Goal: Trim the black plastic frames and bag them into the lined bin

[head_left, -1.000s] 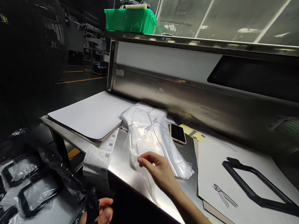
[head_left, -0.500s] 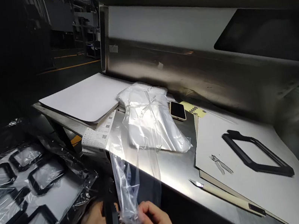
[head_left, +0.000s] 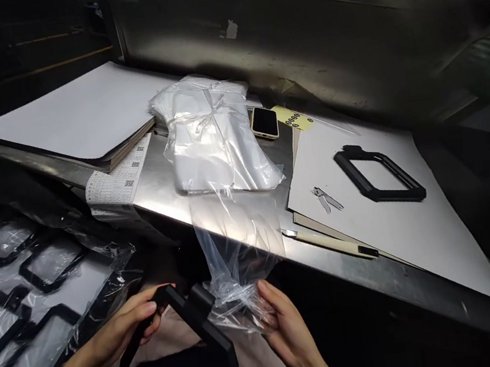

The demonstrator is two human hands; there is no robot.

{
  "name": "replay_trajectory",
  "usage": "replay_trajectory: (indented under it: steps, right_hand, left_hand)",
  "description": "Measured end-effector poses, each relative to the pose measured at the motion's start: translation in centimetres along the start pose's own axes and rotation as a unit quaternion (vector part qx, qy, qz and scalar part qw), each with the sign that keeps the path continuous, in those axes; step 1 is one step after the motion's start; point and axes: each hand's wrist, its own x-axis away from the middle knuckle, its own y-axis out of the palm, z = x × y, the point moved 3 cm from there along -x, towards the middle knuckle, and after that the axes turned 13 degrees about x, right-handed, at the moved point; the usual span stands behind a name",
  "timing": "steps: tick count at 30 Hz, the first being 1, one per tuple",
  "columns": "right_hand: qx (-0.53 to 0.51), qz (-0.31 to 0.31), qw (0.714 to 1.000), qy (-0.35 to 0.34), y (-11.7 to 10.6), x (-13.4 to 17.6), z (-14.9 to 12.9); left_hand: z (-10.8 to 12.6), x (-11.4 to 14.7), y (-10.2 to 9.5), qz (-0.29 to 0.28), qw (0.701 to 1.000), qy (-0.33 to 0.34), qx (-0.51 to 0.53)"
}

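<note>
My left hand (head_left: 130, 325) grips a black plastic frame (head_left: 197, 324) by its upper left side, held tilted low in front of me. The fingers of my right hand (head_left: 283, 320) are closed on the bunched mouth of a clear plastic bag (head_left: 238, 259). One end of the frame sits right beside the gathered plastic; whether it is inside the mouth I cannot tell. The bag reaches up over the table edge toward a tied stack of clear bags (head_left: 213, 132). A second black frame (head_left: 380, 174) lies on white card to the right.
On the metal table (head_left: 160, 191) are a stack of white sheets (head_left: 71, 115), a phone (head_left: 264, 123), a yellow card (head_left: 292, 115), nail clippers (head_left: 325, 198) and a craft knife (head_left: 331, 244). Several bagged frames (head_left: 50, 264) lie at lower left. A metal panel (head_left: 202, 29) rises behind.
My view has tipped down. The black frame has turned from nearly upright to slanting, with its end now by the bag's mouth. My right hand has moved right, and the bag's mouth is bunched wider.
</note>
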Motion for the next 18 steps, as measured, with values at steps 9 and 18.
replay_trajectory:
  steps: [9,18]
  right_hand:
    - [0.124,0.006,0.992,-0.038,-0.3,-2.8,0.9]
    - [0.244,-0.011,0.968,-0.06,-0.3,-2.3,-0.4]
  left_hand:
    - [-1.2,-1.6,4.5,-0.135,0.965,-0.084,-0.21]
    - [-4.1,-5.3,5.7,-0.212,0.948,-0.146,-0.188]
